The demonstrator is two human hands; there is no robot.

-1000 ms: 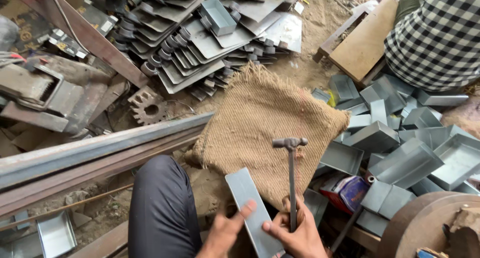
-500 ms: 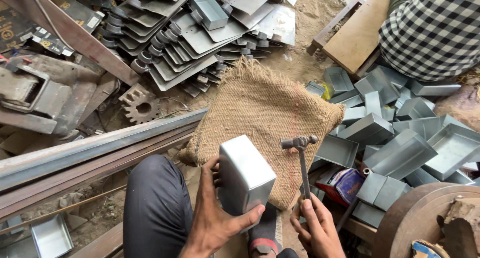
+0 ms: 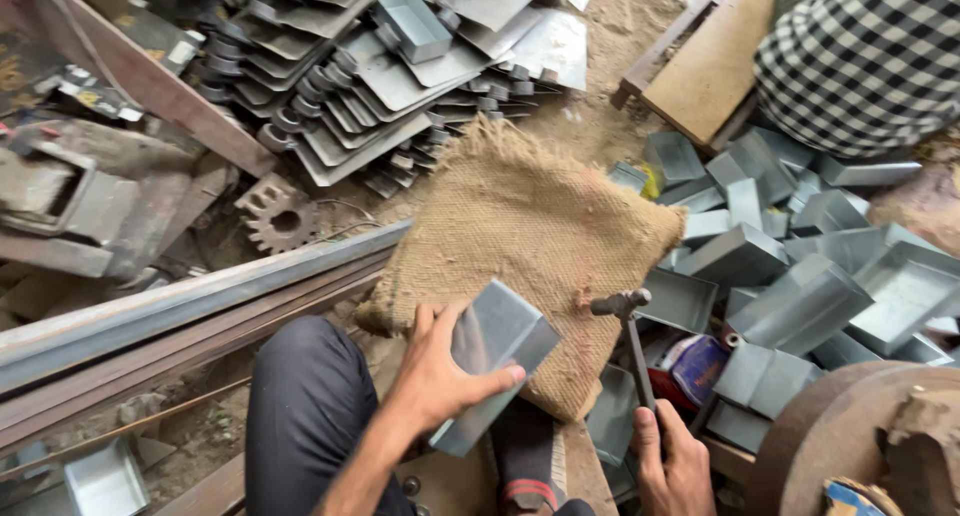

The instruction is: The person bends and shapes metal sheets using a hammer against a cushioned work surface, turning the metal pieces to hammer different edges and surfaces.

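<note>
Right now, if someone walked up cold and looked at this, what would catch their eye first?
Probably the folded grey sheet-metal box gripped in the left hand at bottom centre, above a burlap sack. Just right of it, the right hand holds a small hammer upright. Beyond that, a heap of similar metal boxes fills the right side, and stacked flat metal pieces lie at the top.

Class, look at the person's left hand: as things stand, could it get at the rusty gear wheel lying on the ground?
Probably not right away. The left hand is gripping a folded metal box, and the long steel rails lie between it and the gear wheel.
</note>
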